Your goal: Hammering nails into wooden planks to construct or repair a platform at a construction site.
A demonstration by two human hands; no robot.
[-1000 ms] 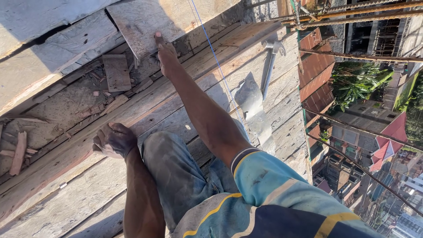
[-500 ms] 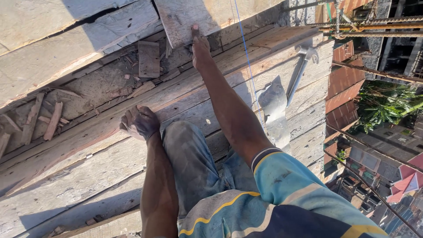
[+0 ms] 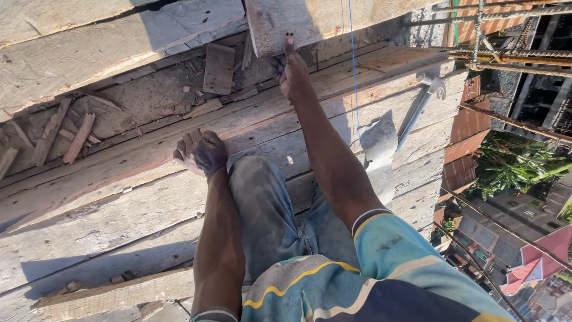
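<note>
My left hand (image 3: 201, 152) presses knuckles-down on a long weathered wooden plank (image 3: 119, 179), fingers curled with nothing in them. My right hand (image 3: 292, 71) reaches forward, fingers stretched up against the lower edge of a pale wooden board (image 3: 322, 21). A metal trowel (image 3: 381, 143) with a long handle lies on the planks just right of my right forearm. A thin blue string (image 3: 353, 71) runs down past the right hand. My knee in grey trousers rests on the planks between my arms.
Small wood offcuts (image 3: 219, 68) and splinters (image 3: 77, 137) lie in a dusty recess at upper left. The planking ends at the right in a high drop, with rusty steel rebar (image 3: 506, 53), rooftops and trees far below.
The view has shifted so the planks sit lower and nearer. My right hand has reached further forward onto the pale board's edge. My left hand stays pressed on the plank.
</note>
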